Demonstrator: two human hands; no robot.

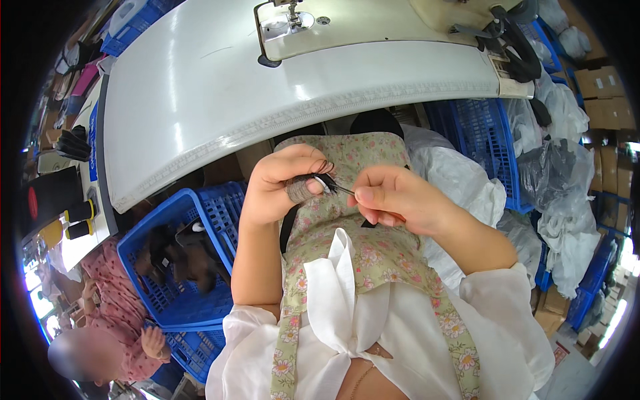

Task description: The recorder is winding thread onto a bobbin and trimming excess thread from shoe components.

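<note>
Over the lap, in front of the sewing table, my left hand (277,180) pinches a small bundle of black thread-like material (328,184) that has a pale, shiny curved part. Loose dark strands curl above the fingers. Greyish wrapping (298,190) covers one digit of this hand. My right hand (400,200) is closed on a thin dark rod-like tool (345,191), whose tip meets the black bundle; its exact kind is too small to tell. A floral apron (347,157) lies beneath both hands.
A white sewing table (200,87) with a sewing machine (373,33) stands ahead. Left of me, a blue basket (193,313) holds dark items; a person in pink (113,287) sits nearby. White plastic bags (460,193) and another blue basket (483,147) are at right.
</note>
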